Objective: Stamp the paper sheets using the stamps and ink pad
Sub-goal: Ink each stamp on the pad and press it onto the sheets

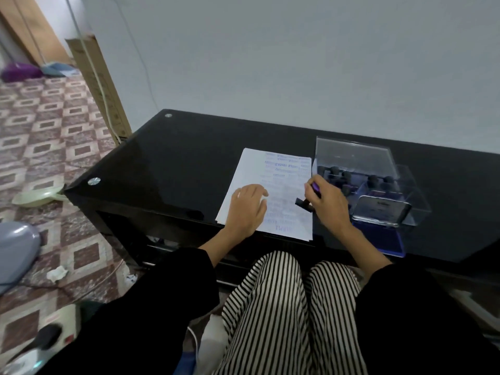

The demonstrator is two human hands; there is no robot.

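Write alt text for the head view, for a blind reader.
A person's right hand grips a stamp over paper sheets bearing blue prints, while the left hand rests on them. A clear box of stamps and a blue ink pad stand to the right.

A glossy black counter [167, 158] with round metal studs [94, 181] at its left corners stands against a pale wall [297, 63]. A tall cardboard box [97, 85] leans at the wall's left edge. On the patterned tile floor [46, 125] lie a pale green plastic item [38, 197] just beside the counter's corner, a crumpled paper scrap [57, 273], a white power strip [62, 323] and, far back, a purple object [19, 72] near a blue dustpan [56, 69].
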